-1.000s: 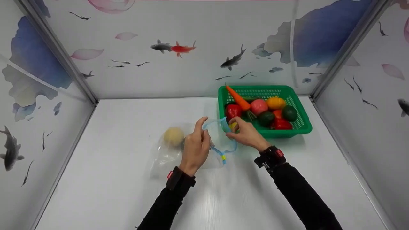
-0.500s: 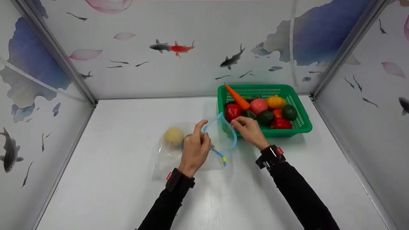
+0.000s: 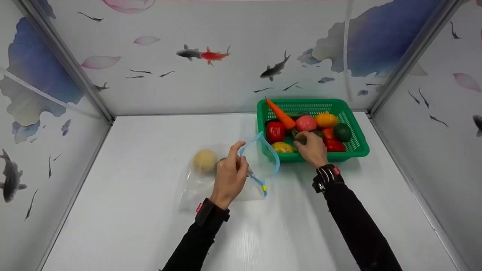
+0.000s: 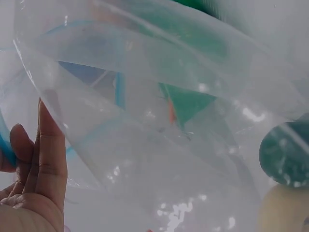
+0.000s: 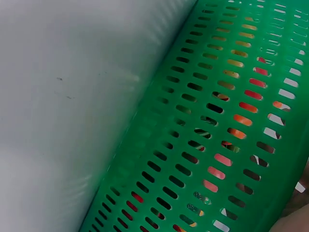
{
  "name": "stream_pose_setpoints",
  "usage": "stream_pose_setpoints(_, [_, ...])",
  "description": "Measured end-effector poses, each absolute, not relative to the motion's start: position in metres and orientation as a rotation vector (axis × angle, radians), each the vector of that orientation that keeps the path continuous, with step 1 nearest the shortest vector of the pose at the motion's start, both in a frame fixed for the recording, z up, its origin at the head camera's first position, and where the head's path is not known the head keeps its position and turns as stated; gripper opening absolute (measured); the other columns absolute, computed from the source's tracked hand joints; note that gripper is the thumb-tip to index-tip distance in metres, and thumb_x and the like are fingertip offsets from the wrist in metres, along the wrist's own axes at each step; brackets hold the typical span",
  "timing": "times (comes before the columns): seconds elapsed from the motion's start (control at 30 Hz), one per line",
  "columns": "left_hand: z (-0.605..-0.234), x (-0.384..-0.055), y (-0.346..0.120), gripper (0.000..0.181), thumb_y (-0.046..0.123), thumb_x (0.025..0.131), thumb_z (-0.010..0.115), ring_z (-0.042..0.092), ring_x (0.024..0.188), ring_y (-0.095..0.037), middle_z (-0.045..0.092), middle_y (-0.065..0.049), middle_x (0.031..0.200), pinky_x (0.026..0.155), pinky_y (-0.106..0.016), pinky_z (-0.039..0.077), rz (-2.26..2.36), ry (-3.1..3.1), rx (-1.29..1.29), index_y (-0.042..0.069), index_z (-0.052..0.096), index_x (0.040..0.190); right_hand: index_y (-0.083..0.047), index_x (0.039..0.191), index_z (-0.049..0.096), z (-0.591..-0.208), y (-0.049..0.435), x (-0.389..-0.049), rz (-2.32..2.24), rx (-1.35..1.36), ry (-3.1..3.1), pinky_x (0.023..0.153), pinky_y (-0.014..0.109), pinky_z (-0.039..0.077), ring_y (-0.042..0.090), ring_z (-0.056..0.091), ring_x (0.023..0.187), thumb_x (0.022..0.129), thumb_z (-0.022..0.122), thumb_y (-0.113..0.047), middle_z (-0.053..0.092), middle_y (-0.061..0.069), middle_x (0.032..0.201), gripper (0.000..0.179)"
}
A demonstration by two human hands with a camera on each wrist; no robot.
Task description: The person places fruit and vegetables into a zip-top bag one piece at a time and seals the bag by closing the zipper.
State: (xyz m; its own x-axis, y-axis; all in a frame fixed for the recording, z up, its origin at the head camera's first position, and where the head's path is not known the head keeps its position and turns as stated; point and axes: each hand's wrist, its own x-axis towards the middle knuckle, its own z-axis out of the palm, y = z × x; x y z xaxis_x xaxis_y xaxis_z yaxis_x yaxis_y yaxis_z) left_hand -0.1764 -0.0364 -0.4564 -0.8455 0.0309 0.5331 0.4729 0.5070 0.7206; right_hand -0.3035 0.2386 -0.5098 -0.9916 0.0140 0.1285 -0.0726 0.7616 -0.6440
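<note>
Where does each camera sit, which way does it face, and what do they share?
Head: on the person's head, forward and down over the table; left hand, right hand and black sleeves show.
Left wrist: faces the clear bag; left fingers at left edge.
Right wrist: close on the green basket, its slotted wall; a sliver of hand at lower right.
Shared: bag by head and left wrist; basket by head and right wrist.

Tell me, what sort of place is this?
Maybe a small work booth: there's a white table, walls with fish pictures on three sides, and metal strips where those walls meet.
</note>
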Motion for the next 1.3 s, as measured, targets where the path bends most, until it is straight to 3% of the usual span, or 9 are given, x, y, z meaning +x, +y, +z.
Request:
stream_pose_setpoints(0.23, [-0.457, -0.175, -0.034, 0.036, 0.005, 0.097, 0.051, 0.055, 0.052, -0.003, 0.053, 0.002, 0.059, 0.05, -0.017, 0.046, -1.301, -2.301, -0.416, 0.005, 0.052, 0.133, -0.01, 0.116, 0.066, -0.504, 0.237, -0.31, 0.989, 0.01, -3.036, 0.097, 0.057, 0.04, 0.034, 0.057, 0.114, 0.092, 0.067, -0.029, 0.065, 0.013, 0.121, 0.031])
stream_pose_setpoints(0.6, [-0.456, -0.174, -0.035, 0.037, 0.004, 0.097, 0.05, 0.055, 0.053, -0.005, 0.052, 0.0, 0.059, 0.052, -0.018, 0.048, -1.331, -2.305, -0.417, 0.005, 0.051, 0.134, -0.002, 0.133, 0.058, -0.497, 0.219, -0.325, 1.025, 0.082, -3.327, 0.1, 0.055, 0.043, 0.039, 0.052, 0.121, 0.087, 0.071, -0.041, 0.056, 0.021, 0.136, 0.062])
stream_pose_setpoints(1.07, [-0.458, -0.174, -0.036, 0.035, 0.005, 0.098, 0.05, 0.059, 0.054, -0.004, 0.056, 0.0, 0.061, 0.051, -0.017, 0.046, -1.317, -2.286, -0.428, 0.005, 0.052, 0.132, 0.005, 0.137, 0.051, -0.501, 0.213, -0.336, 0.967, 0.121, -3.4, 0.105, 0.053, 0.041, 0.039, 0.05, 0.123, 0.088, 0.069, -0.035, 0.051, 0.025, 0.14, 0.066])
stream_pose_setpoints(1.3, [-0.458, -0.174, -0.039, 0.035, 0.004, 0.097, 0.05, 0.058, 0.054, -0.004, 0.056, 0.0, 0.06, 0.052, -0.017, 0.048, -1.312, -2.291, -0.41, 0.005, 0.052, 0.133, 0.003, 0.136, 0.053, -0.504, 0.21, -0.338, 0.981, 0.117, -3.372, 0.098, 0.051, 0.044, 0.035, 0.053, 0.112, 0.086, 0.07, -0.037, 0.056, 0.022, 0.132, 0.066])
